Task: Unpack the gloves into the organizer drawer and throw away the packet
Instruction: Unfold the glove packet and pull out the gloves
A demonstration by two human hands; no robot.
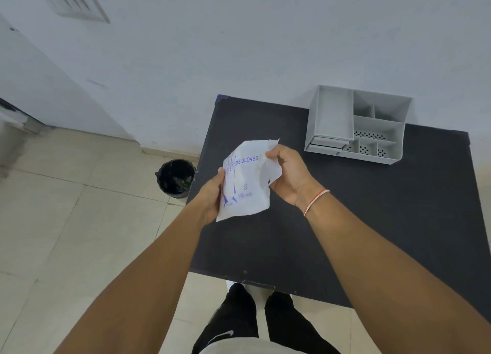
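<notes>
A white glove packet point(248, 183) with blue print reading "GLOVES" is held in the air over the left part of the black table point(345, 220). My left hand point(211, 196) grips its left edge from behind. My right hand point(288, 175) pinches its upper right corner, where the top edge looks torn. The gloves themselves are hidden inside the packet. A grey plastic organizer point(357, 123) with several compartments and a drawer at its front left stands at the table's far right, apart from both hands.
A black bin point(176, 177) with a dark liner stands on the tiled floor just left of the table. A white wall runs behind the table. My legs in black trousers show below the table's near edge.
</notes>
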